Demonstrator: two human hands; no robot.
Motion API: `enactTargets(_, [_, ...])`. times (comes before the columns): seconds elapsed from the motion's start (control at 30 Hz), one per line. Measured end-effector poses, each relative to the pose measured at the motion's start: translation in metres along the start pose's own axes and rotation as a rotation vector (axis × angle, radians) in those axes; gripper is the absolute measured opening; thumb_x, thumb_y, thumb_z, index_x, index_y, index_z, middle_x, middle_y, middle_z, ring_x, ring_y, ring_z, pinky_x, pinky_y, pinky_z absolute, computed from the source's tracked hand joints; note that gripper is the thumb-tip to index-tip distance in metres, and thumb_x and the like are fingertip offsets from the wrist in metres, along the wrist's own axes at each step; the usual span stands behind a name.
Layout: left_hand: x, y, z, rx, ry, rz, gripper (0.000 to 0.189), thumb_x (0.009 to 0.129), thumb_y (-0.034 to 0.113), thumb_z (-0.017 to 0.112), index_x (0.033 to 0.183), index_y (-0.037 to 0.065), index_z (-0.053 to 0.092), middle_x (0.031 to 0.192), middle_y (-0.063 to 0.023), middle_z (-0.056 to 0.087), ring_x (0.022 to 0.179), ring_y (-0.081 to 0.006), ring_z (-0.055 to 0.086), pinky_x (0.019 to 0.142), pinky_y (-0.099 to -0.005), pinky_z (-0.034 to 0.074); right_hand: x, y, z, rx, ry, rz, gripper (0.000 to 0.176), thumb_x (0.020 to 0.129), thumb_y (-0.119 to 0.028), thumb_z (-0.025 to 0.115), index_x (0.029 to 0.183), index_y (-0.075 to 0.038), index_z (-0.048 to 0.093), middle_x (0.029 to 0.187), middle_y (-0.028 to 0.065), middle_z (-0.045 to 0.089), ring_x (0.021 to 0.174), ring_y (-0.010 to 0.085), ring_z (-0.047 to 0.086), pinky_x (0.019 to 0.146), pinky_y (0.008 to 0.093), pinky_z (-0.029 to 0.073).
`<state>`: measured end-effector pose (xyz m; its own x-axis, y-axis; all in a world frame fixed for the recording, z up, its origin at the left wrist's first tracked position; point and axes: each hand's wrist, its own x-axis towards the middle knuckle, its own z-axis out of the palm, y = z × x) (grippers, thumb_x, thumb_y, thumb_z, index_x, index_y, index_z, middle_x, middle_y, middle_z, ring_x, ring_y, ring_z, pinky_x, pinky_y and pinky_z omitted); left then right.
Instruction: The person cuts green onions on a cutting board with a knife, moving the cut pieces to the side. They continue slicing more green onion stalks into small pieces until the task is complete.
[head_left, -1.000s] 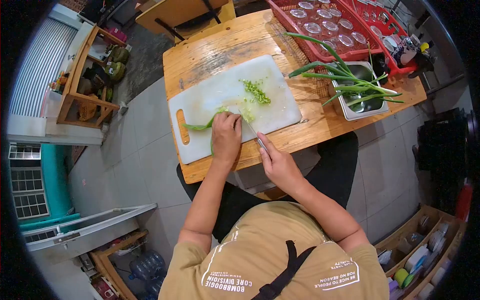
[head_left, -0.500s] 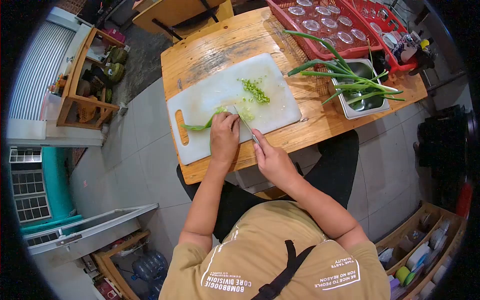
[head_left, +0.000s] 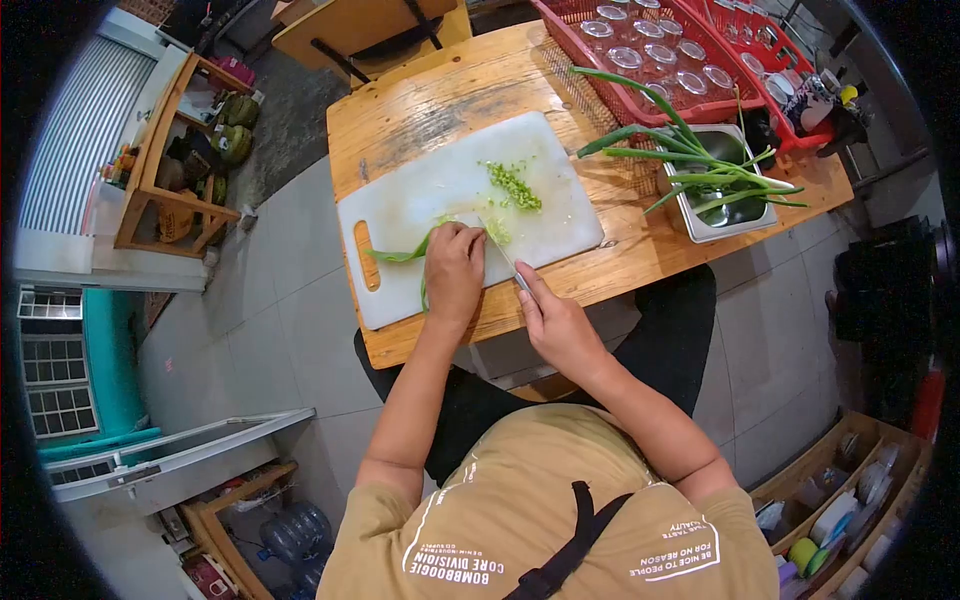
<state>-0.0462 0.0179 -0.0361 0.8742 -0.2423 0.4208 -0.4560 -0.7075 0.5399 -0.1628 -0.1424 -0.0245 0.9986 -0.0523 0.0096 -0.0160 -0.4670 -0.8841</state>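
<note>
My left hand is closed over a green onion on the white cutting board, pressing it down with bent fingertips. Green leaves stick out to the left of the hand. In my right hand is a knife, held by its handle, with the blade slanting up to the left beside my left fingertips. Pale cut pieces lie by the blade. Farther up the board is a small heap of chopped green onion.
A steel container at the table's right holds whole green onions. Behind it stands a red basket of upturned glasses, with another red basket beside it. The wooden table extends around the board.
My right hand and the knife have shifted slightly to the right. My left hand has moved slightly right too, still on the green onion. The view has shifted a little.
</note>
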Motion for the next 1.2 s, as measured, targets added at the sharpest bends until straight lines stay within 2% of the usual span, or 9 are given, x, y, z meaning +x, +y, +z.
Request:
enactTargets(0.07, [-0.001, 0.002, 0.000, 0.018, 0.012, -0.053, 0.008, 0.093, 0.004, 0.076, 0.099, -0.001, 0.078, 0.099, -0.0151, 0.070, 0.100, -0.0357, 0.065, 0.090, -0.0451, 0.054, -0.007, 0.001, -0.003, 0.060, -0.050, 0.025, 0.050, 0.112, -0.019, 0.058, 0.161, -0.014, 0.050, 0.077, 0.0278, 0.068, 0.070, 0.0461, 0.069, 0.067, 0.0485, 0.055])
enactTargets(0.17, [-0.002, -0.001, 0.002, 0.007, 0.011, -0.033, 0.009, 0.092, 0.004, 0.077, 0.100, -0.001, 0.079, 0.099, -0.0143, 0.070, 0.099, -0.0355, 0.065, 0.090, -0.0447, 0.054, -0.013, 0.002, 0.001, 0.075, -0.050, 0.061, 0.049, 0.113, -0.021, 0.058, 0.161, -0.014, 0.050, 0.077, 0.0274, 0.068, 0.070, 0.0459, 0.069, 0.069, 0.0478, 0.056])
enactTargets(0.3, [-0.001, -0.003, 0.000, -0.002, -0.024, -0.046, 0.012, 0.093, 0.005, 0.075, 0.103, -0.002, 0.079, 0.102, -0.0168, 0.071, 0.102, -0.0365, 0.067, 0.092, -0.0445, 0.054, -0.008, -0.007, 0.001, 0.036, -0.061, 0.098, 0.049, 0.112, -0.021, 0.058, 0.160, -0.014, 0.051, 0.078, 0.0286, 0.067, 0.071, 0.0474, 0.069, 0.068, 0.0505, 0.055])
enactTargets(0.37, [-0.001, -0.001, 0.001, -0.004, -0.020, -0.061, 0.012, 0.093, 0.004, 0.075, 0.102, -0.003, 0.078, 0.102, -0.0170, 0.071, 0.102, -0.0370, 0.067, 0.092, -0.0445, 0.054, 0.001, -0.003, 0.008, -0.006, -0.019, 0.032, 0.048, 0.111, -0.022, 0.057, 0.158, -0.012, 0.052, 0.075, 0.0310, 0.067, 0.070, 0.0527, 0.067, 0.066, 0.0619, 0.051])
enactTargets(0.5, [-0.002, -0.002, 0.001, 0.020, -0.007, -0.050, 0.010, 0.092, 0.003, 0.075, 0.101, -0.002, 0.078, 0.100, -0.0151, 0.070, 0.100, -0.0363, 0.066, 0.090, -0.0457, 0.054, 0.006, -0.006, 0.009, -0.073, -0.042, 0.045, 0.050, 0.111, -0.022, 0.056, 0.159, -0.012, 0.050, 0.076, 0.0312, 0.067, 0.070, 0.0523, 0.067, 0.066, 0.0617, 0.052])
enactTargets(0.57, [-0.004, -0.004, -0.001, 0.023, -0.006, -0.002, 0.011, 0.092, 0.002, 0.075, 0.101, -0.002, 0.078, 0.101, -0.0160, 0.070, 0.101, -0.0366, 0.066, 0.092, -0.0460, 0.054, -0.008, -0.004, 0.007, -0.080, -0.003, 0.022, 0.049, 0.111, -0.021, 0.059, 0.159, -0.013, 0.052, 0.072, 0.0300, 0.065, 0.067, 0.0499, 0.067, 0.063, 0.0560, 0.052])
enactTargets(0.7, [-0.006, -0.004, -0.004, -0.003, -0.033, -0.007, 0.010, 0.092, 0.002, 0.075, 0.101, -0.002, 0.078, 0.101, -0.0163, 0.070, 0.102, -0.0368, 0.066, 0.092, -0.0459, 0.055, -0.016, -0.006, 0.003, -0.168, -0.016, 0.031, 0.049, 0.111, -0.021, 0.058, 0.159, -0.012, 0.052, 0.072, 0.0298, 0.065, 0.066, 0.0492, 0.067, 0.063, 0.0565, 0.051])
enactTargets(0.8, [-0.005, -0.004, -0.004, -0.002, -0.040, -0.018, 0.013, 0.093, 0.001, 0.074, 0.105, -0.002, 0.078, 0.104, -0.0182, 0.071, 0.103, -0.0389, 0.067, 0.094, -0.0458, 0.054, 0.000, 0.001, 0.010, -0.182, 0.025, -0.070, 0.052, 0.111, -0.023, 0.055, 0.162, -0.012, 0.048, 0.075, 0.0292, 0.068, 0.068, 0.0506, 0.067, 0.065, 0.0601, 0.053])
enactTargets(1.2, [0.000, -0.004, -0.001, -0.017, -0.032, -0.034, 0.011, 0.094, 0.003, 0.074, 0.103, -0.002, 0.078, 0.101, -0.0177, 0.071, 0.100, -0.0377, 0.068, 0.092, -0.0449, 0.054, -0.009, -0.001, 0.006, 0.079, 0.015, 0.006, 0.047, 0.111, -0.020, 0.058, 0.157, -0.011, 0.053, 0.072, 0.0302, 0.065, 0.068, 0.0521, 0.065, 0.065, 0.0601, 0.050])
